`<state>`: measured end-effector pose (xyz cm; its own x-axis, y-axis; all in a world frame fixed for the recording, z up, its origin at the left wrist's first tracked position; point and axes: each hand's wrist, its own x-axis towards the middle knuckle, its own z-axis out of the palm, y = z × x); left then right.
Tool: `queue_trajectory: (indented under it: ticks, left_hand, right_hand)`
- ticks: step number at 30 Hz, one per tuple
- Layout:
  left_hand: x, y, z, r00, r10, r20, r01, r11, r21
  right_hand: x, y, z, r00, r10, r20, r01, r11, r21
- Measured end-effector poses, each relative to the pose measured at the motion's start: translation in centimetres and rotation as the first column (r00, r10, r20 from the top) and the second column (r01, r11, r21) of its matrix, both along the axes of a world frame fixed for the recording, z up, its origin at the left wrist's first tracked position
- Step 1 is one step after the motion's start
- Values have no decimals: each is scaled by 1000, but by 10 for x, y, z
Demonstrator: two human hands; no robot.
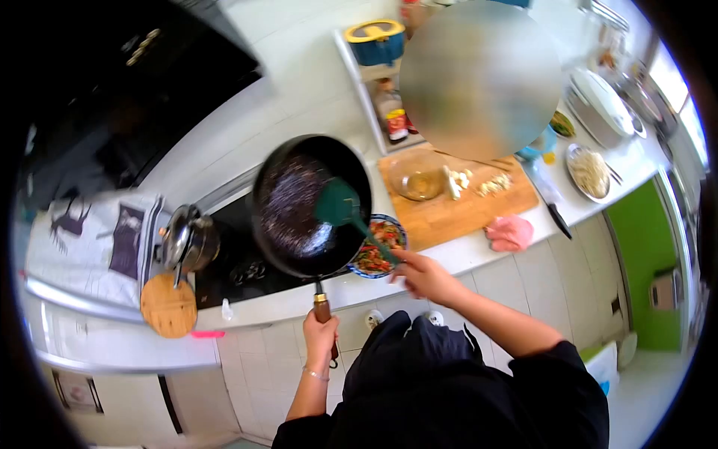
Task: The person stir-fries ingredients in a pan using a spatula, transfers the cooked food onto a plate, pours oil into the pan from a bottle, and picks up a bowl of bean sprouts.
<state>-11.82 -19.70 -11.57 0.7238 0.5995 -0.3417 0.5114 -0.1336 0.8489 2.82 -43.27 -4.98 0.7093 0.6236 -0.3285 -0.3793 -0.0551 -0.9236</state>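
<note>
My left hand [320, 337] is wrapped round the wooden handle of a black wok [273, 187], which is lifted and tilted over the counter's edge. Dark, shiny residue coats the inside of the wok. In my right hand [426, 277] is a dark green spatula [338, 203], its blade inside the wok near the right wall. Just under the wok's right side, a blue-patterned bowl [383, 238] holds a stir-fried dish with red and green pieces. Part of that bowl is hidden by the wok and the spatula's handle.
A cutting board [419, 228] carries a glass bowl [417, 176] and chopped pale pieces. Beside it lie a knife [555, 213] and a pink cloth [510, 233]. A steel pot [193, 238] stands left of the black cooktop [232, 273]. A plate of noodles [589, 173] sits at far right.
</note>
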Motion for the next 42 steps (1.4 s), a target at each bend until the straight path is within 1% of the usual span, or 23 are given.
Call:
queue_trajectory:
  ticks: [3, 5, 7, 8, 9, 10, 11, 12, 15, 16, 17, 18, 19, 20, 24, 27, 32, 34, 35, 37, 39, 41, 42]
  left_hand:
    - [-3, -3, 27, 1000, 3, 29, 10, 904, -428]
    - [-2, -4, 53, 999, 32, 15, -15, 765, -644]
    - [-5, 3, 61, 999, 36, 12, -14, 640, -768]
    - [-7, 5, 63, 998, 66, -1, -39, 566, -824]
    - [-8, 7, 65, 994, 108, -15, -66, 489, -870]
    - [-9, 10, 66, 991, 131, -12, -76, 491, -868]
    - [-12, 12, 68, 989, 144, -28, -82, 384, -920]
    - [-16, 15, 72, 986, 162, -40, -84, 276, -957]
    - [-19, 16, 87, 978, 192, -86, -131, 234, -963]
    - [-21, 18, 88, 975, 210, -77, -128, 241, -962]
    - [-20, 19, 86, 978, 198, -59, -106, 233, -967]
    - [-23, 21, 88, 982, 181, -54, -95, 227, -969]
    - [-25, 24, 89, 982, 185, -44, -88, 239, -967]
    - [-24, 26, 88, 985, 173, -24, -58, 198, -978]
    - [-21, 23, 101, 986, 165, -7, -30, 136, -990]
    - [-20, 15, 116, 989, 149, -8, -27, 130, -991]
    - [-32, 10, 143, 998, 57, 22, 3, 318, -948]
    - [-35, 9, 159, 1000, 3, 9, 7, 417, -909]
    - [-37, 10, 161, 998, 56, 16, -9, 423, -906]
    - [-39, 12, 156, 1000, 22, -6, -15, 461, -887]
    - [-38, 15, 142, 999, 33, -1, -16, 467, -884]
    - [-28, 18, 129, 999, 51, -2, -32, 585, -810]
    - [-27, 24, 118, 997, 65, 34, -11, 590, -807]
  right_hand:
    - [4, 57, -5, 992, 107, 59, -119, 955, 270]
    - [6, 73, 9, 986, 33, -162, 26, 937, 348]
    - [27, 52, -28, 785, -179, 593, 159, 983, 87]
    - [44, 20, -31, 748, -73, 660, 238, 957, -165]
    - [63, -12, -59, 673, 126, 729, 435, 729, -528]
    - [82, -60, -106, 354, 91, 931, 633, 709, -310]
    - [91, -98, -125, 579, 257, 774, 659, 412, -629]
    - [86, -128, -129, 434, 270, 860, 820, 277, -501]
    - [77, -195, -176, 264, 441, 858, 879, 256, -402]
    - [76, -192, -174, 250, 437, 864, 877, 275, -393]
    - [82, -192, -172, 440, 99, 893, 751, 504, -426]
    - [79, -189, -165, 652, -196, 732, 606, 715, -349]
    - [75, -167, -154, 801, -494, 336, 519, 854, 18]
    - [69, -136, -133, 784, -579, 224, 554, 816, 165]
    - [33, 17, -59, 474, -559, 680, 467, 814, 345]
    - [21, 107, -46, 26, -333, 943, 373, 878, 300]
    - [102, 131, 3, 251, -397, 883, 287, 902, 323]
    - [144, 132, 2, 926, -328, 190, 198, 846, 496]
    - [153, 137, -1, 965, -87, -248, 214, 809, 548]
    - [149, 147, -24, 930, -10, -368, 254, 740, 623]
    - [165, 152, -161, 604, 725, -330, 201, 262, 944]
    - [95, 141, -140, 783, 447, -433, 140, 551, 823]
    - [63, 140, -114, 734, 195, -651, 239, 823, 516]
